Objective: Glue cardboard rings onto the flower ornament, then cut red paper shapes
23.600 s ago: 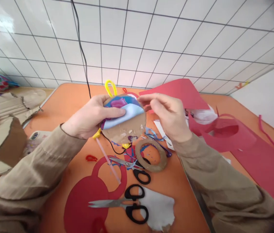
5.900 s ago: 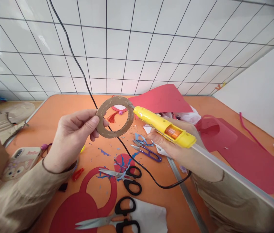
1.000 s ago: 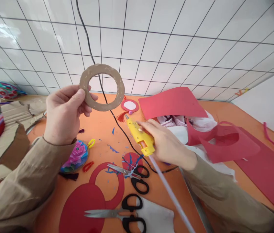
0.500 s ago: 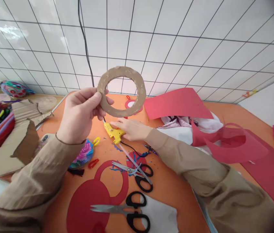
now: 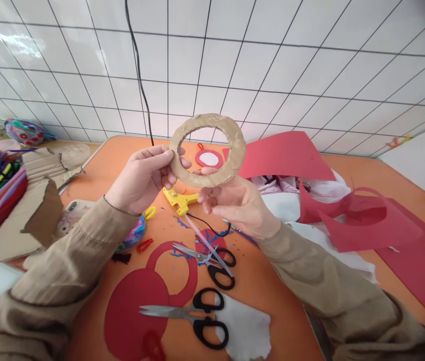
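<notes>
A tan cardboard ring [image 5: 237, 150] is held up over the orange table, its face toward me. My left hand [image 5: 142, 175] pinches its left edge between thumb and fingers. Under the lower right of the ring is my right hand [image 5: 238, 203], palm turned up, its fingers curved and some reaching behind the ring; whether they grip it is hard to tell. Just below lies a yellow glue gun [image 5: 179, 199] with a clear glue stick [image 5: 208, 244] trailing from its back, free of both hands.
Two black-handled scissors [image 5: 174, 312] [image 5: 197, 254] lie near red paper shapes [image 5: 133, 311]. Red sheets [image 5: 287, 155] and white fabric cover the right side. Cardboard [image 5: 5, 225], a phone [image 5: 71, 215] and coloured pipe cleaners [image 5: 1, 190] are at left.
My right hand has let go of the glue gun and come up under the ring. The ring and my left hand have shifted right, and the ring is tilted more.
</notes>
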A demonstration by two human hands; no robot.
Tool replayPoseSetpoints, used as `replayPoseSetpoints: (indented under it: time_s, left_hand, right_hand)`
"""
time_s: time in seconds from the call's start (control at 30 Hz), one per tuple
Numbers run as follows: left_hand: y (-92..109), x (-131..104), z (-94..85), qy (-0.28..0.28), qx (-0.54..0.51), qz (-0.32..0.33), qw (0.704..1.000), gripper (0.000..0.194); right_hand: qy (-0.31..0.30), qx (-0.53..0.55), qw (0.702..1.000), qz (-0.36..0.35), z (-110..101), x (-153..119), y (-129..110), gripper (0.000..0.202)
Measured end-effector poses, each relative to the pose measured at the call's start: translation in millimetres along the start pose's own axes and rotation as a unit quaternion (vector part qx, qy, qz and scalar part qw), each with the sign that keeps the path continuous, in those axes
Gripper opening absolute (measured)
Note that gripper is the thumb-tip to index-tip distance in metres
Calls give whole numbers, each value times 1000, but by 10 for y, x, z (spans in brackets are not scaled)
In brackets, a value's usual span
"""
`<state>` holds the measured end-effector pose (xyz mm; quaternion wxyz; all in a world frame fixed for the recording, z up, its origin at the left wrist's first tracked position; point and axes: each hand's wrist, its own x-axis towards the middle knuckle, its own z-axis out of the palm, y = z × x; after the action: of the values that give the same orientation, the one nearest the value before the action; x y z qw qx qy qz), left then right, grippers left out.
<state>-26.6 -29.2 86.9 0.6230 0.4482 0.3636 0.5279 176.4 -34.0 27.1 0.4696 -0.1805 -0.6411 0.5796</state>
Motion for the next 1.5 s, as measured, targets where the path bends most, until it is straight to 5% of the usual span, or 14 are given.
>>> replayPoseSetpoints:
  time_s: [0.27, 0.37, 0.47, 0.6, 0.7, 0.77, 0.83, 1.03, 1.23, 1.5]
  left_hand:
    - [-164, -89, 168, -16, -44, -25, 999, 13]
    - [-126, -138, 189, -39, 19, -28, 999, 21]
    - [31, -127, 25, -36, 193, 18, 980, 28]
    - [170, 34, -458, -23, 573, 44, 818, 14]
    - [83, 178, -750, -151, 713, -13, 685, 18]
    - [-29, 239, -832, -218, 741, -37, 634, 31]
    - [-135, 268, -844, -245, 742, -47, 622, 31]
    - [-235, 262, -792, -290, 726, -62, 620, 11]
    - [-25, 204, -780, -289, 708, -53, 643, 4]
    - [240, 65, -792, -95, 505, -102, 852, 18]
  right_hand:
    - [65, -79, 983, -154, 219, 7, -61, 25]
    - [113, -155, 966, -176, 234, -29, -157, 14]
    - [120, -182, 963, -160, 224, -58, -224, 16]
    - [96, -159, 964, -193, 200, -57, -234, 12]
    - [79, -152, 970, -174, 193, -58, -198, 15]
    - [69, -163, 972, -154, 191, -72, -169, 14]
    - [58, -180, 971, -149, 185, -89, -148, 13]
    - [46, -237, 958, -153, 148, -105, -173, 16]
    - [25, -238, 960, -146, 143, -102, -209, 14]
    - [25, -202, 965, -164, 108, -124, -210, 19]
